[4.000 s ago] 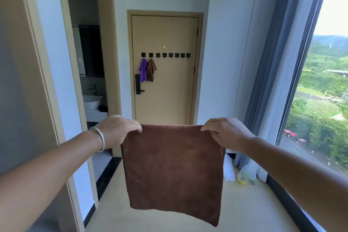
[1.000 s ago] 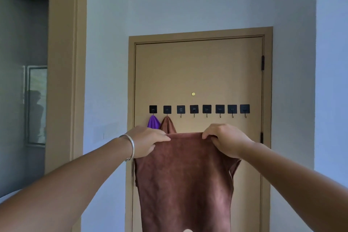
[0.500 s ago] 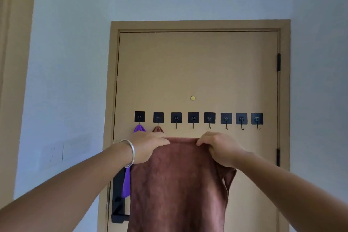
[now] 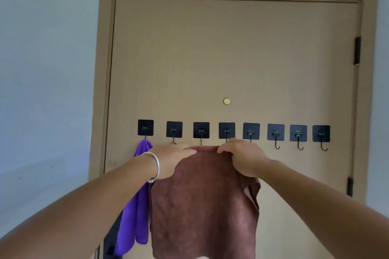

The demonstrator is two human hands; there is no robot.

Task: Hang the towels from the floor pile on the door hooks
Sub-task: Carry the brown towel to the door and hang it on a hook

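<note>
in the head view we hold a brown towel (image 4: pixel 202 202) up against the door (image 4: pixel 231 59), its top edge bunched just under the row of eight black hooks (image 4: pixel 251 131). our left hand (image 4: pixel 170 159), a silver bracelet (image 4: pixel 154 166) on its wrist, pinches the top edge on the left, fingers curled over the cloth; our right hand (image 4: pixel 242 156) grips the same edge on the right, knuckles up. the stretch of edge between the two hands sits right below the third hook (image 4: pixel 201 130), whose stem runs down to the cloth, and we cannot tell whether the fabric has caught on it yet. the rest of the towel hangs down the door, one corner folded back on the right. as for progress, a purple towel (image 4: pixel 134 206) already hangs from the first hook (image 4: pixel 145 128), and a small brownish tip shows under the second hook (image 4: pixel 174 129) just above our left hand, so we judge that one taken too, though most of it is hidden behind our hand and the cloth. the three hooks at the far right are plainly bare. the floor pile is out of view, so we cannot say how many towels are left; for this one, what remains is to lift the edge over the hook and let go.
</note>
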